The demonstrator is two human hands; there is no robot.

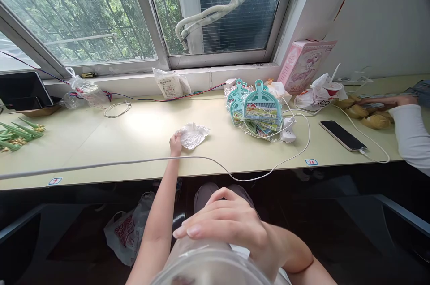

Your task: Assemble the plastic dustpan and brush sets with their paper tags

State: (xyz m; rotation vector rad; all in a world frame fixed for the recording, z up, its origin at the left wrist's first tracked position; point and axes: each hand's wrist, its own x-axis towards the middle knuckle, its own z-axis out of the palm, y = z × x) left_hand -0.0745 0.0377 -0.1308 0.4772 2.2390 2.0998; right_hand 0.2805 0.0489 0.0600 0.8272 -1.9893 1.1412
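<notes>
A crumpled white tissue [193, 136] lies on the pale yellow table in front of me. My left hand [175, 144] is closed on the tissue's left edge, with that arm reaching forward. Close to the camera, my right hand [228, 220] curls around a clear plastic cup [208, 260]. Its round rim faces up at the bottom of the view, and the lower part of the cup is out of sight. A white cable [201, 157] runs across the table between my left hand and the front edge.
Teal mini dustpan sets [258, 105] in clear wrap are piled right of centre, beside a white power strip [288, 130]. A phone [342, 136] charges farther right, near another person's arm [411, 128]. Green stems [20, 135] lie far left; a plastic bag [127, 231] sits below the table.
</notes>
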